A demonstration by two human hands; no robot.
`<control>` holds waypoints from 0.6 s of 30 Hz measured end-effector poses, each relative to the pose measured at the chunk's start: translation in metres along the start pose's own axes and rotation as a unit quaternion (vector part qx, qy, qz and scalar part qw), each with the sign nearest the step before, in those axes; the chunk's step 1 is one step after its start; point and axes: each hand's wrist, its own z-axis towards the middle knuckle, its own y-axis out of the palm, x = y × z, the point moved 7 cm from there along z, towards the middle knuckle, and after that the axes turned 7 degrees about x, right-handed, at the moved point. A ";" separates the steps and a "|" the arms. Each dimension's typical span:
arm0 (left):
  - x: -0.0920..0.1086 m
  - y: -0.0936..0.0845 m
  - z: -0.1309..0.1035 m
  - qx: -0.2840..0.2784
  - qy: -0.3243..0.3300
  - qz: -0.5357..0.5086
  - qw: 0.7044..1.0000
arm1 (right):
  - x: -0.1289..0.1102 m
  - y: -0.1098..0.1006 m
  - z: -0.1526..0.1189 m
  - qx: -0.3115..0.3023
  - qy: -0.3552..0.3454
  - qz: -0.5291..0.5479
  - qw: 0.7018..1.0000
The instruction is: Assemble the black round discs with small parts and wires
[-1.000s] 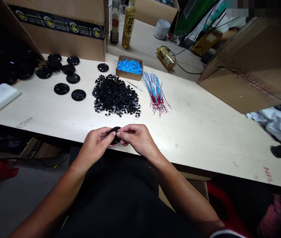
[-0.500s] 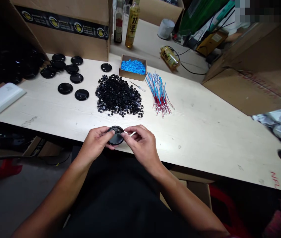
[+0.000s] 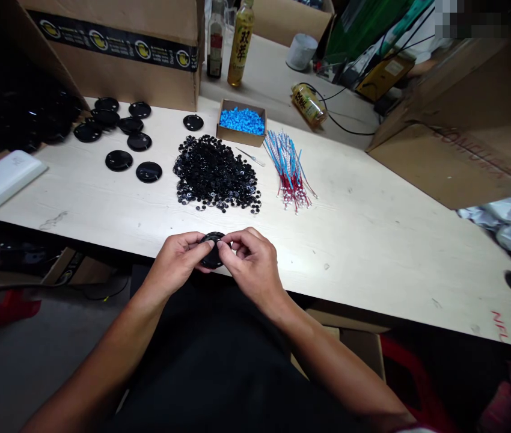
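Observation:
At the table's front edge, my left hand (image 3: 175,263) grips a round black disc (image 3: 211,257) from its left side, thumb on top. My right hand (image 3: 253,260) is closed at the disc's right side, thumb and forefinger pinched on its upper face; whether a small part is between them is hidden. Beyond my hands lies a heap of small black parts (image 3: 214,171). More round black discs (image 3: 149,172) rest to the left of the heap. Right of it are a bundle of blue, white and red wires (image 3: 289,168) and a small box of blue pieces (image 3: 241,123).
A white power bank (image 3: 7,180) lies at the left edge, near a big carton (image 3: 115,54). Bottles (image 3: 240,45) stand behind. Another bottle (image 3: 309,105) lies on its side. A large box (image 3: 458,144) is at the right. A thin tool (image 3: 250,157) lies beside the heap.
The disc has tilted between my hands, and its face looks darker. My right hand has shifted slightly left over it, with its thumb and forefinger closer to my left thumb.

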 end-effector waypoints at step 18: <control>0.005 -0.001 -0.007 -0.016 0.010 0.007 1.000 | 0.002 -0.003 0.004 -0.022 0.037 -0.003 0.999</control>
